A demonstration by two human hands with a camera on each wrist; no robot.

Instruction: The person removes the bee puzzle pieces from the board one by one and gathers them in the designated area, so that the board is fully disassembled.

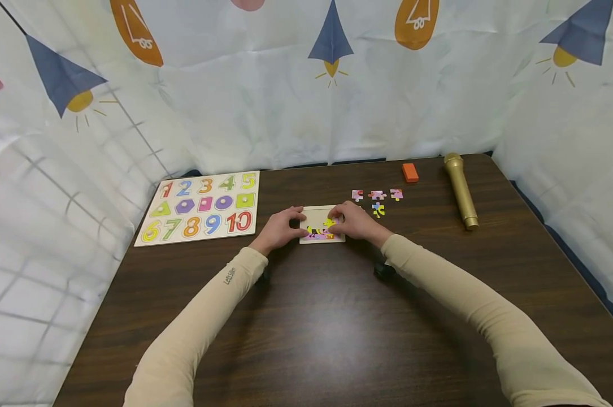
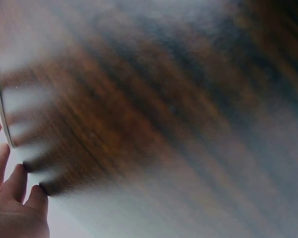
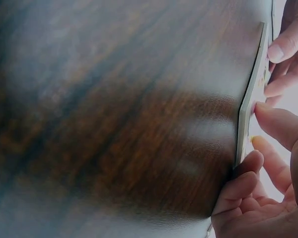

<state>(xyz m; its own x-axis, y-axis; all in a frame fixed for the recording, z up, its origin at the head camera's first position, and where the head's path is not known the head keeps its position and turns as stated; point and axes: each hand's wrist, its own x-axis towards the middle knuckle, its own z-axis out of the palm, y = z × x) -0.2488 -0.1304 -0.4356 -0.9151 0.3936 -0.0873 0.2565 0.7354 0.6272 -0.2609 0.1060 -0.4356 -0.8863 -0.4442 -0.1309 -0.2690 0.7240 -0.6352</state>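
Observation:
A small pale wooden puzzle board [image 1: 313, 212] lies in front of me, its lower part filled with pink, yellow and black jigsaw pieces [image 1: 316, 234]. At its left side my left hand [image 1: 282, 227] grips the board, thumb over the pieces and fingers by the upper left corner. My right hand [image 1: 357, 220] is over the right half, pinching a yellow jigsaw piece [image 1: 329, 222] between thumb and forefinger, close over the board. In the right wrist view, a speck of yellow shows at the right forefinger [image 3: 268, 153], and the board's edge [image 3: 244, 116] runs beside the thumb.
Several loose jigsaw pieces [image 1: 377, 195] lie to the right of the board. Behind them sits an orange block [image 1: 410, 173], with a gold microphone [image 1: 461, 191] further right. A number-and-shape board [image 1: 196, 215] lies at the left. A printed curtain [image 1: 286, 107] hangs behind the table.

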